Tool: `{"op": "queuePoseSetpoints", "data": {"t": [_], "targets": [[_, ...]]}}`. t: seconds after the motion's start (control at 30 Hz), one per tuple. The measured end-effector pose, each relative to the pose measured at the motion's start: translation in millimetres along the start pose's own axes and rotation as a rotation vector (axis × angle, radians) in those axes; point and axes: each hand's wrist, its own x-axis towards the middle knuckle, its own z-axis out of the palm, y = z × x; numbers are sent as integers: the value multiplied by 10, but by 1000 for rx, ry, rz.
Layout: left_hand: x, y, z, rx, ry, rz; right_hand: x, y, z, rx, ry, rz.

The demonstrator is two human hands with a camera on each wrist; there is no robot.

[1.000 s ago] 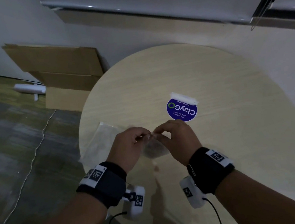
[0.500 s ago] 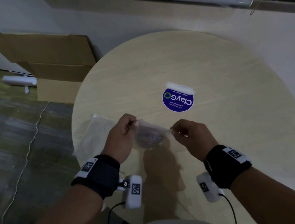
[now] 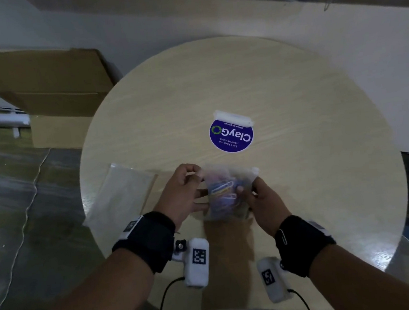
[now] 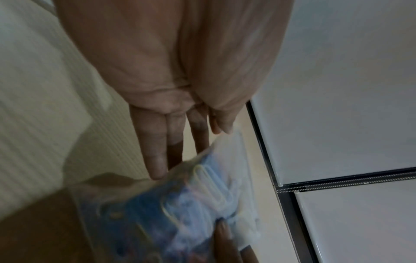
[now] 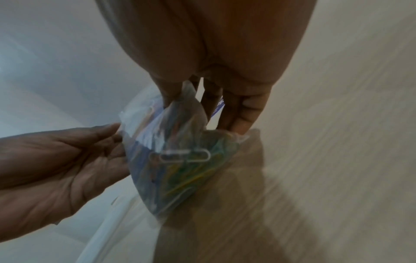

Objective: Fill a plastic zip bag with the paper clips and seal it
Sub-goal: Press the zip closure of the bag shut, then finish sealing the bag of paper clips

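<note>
Nearest me, above the table's point(image 3: 292, 92) front edge, I've got the zip bag point(image 3: 227, 192) w/ coloured paper clips point(image 3: 222, 189) inside, lifted off the wood. My left hand point(image 3: 181, 194) pinches its top-left corner, other fingers fairly straight alongside. My right hand point(image 3: 264, 205) grips the bag's right side, fingers curled. Left of bag lies a clear plastic sheet point(image 3: 118, 194). Beyond bag, a blue round sticker point(image 3: 231, 135); further left, off-table, cardboard boxes point(image 3: 51, 86).
</note>
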Motion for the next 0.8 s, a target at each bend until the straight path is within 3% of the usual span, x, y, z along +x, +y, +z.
{"op": "queuePoseSetpoints", "data": {"t": [0.13,0.33,0.43,0.5,0.6,0.67,0.8], "targets": [[5,-38,-71,56,-39,-12,14,215,-325,-129,151,97],[-77,-149,-380,131,68,-65,75,256,-618,-416,225,250],[-146,-186,-467,189,121,-61,71,200,-601,-560,344,179],[-188,-227,-526,253,159,-32,6,134,-501,-663,442,52],[-250,-313,-707,456,235,66,-65,26,-278,-901,226,-121],[-295,-359,-839,593,288,126,-62,99,-165,-1011,56,-118],[-272,-404,-1179,737,445,221,18,216,-123,-1096,24,-122]]}}
